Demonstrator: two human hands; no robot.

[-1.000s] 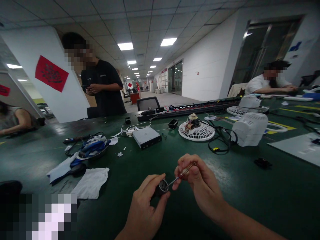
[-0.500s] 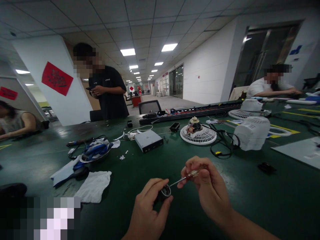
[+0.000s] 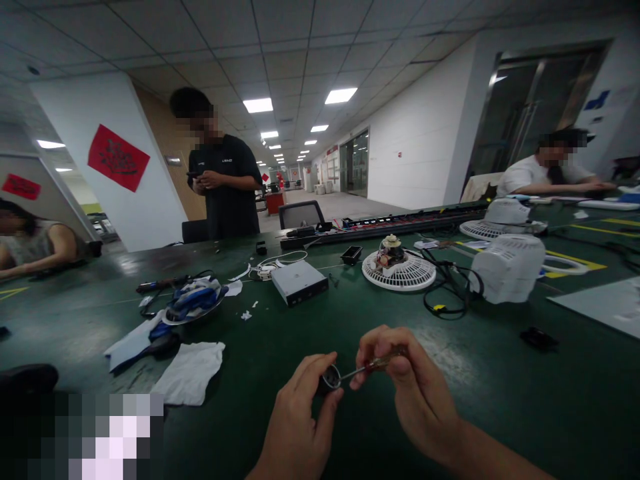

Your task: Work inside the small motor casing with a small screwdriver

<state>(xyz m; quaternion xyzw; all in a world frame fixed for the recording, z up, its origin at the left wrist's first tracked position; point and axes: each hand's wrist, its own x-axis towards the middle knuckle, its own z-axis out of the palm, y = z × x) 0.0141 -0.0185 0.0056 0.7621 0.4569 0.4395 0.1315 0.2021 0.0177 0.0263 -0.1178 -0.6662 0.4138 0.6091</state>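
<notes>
My left hand (image 3: 303, 415) is closed around a small dark cylindrical part (image 3: 329, 379), its open end with a silvery rim turned toward the right. Between the fingers and thumb of my right hand (image 3: 420, 387) is a screwdriver (image 3: 383, 361) with a clear, reddish handle. Its thin metal shaft points left and down, and the tip is at the rim of the cylindrical part. Whether the tip touches the inside I cannot tell. Both hands are above the green table (image 3: 360, 440).
Beyond my hands lie a silver disc drive (image 3: 299, 281), a white fan grille with a motor (image 3: 399, 267) and a white housing (image 3: 510, 268). To the left are a white cloth (image 3: 190, 373) and a bowl with blue cloth (image 3: 195, 300). A person (image 3: 225, 180) stands across the table.
My right hand has dropped slightly, bringing the screwdriver to a flatter angle, and its tip has shifted to the right side of the rim. My left hand still holds the part.
</notes>
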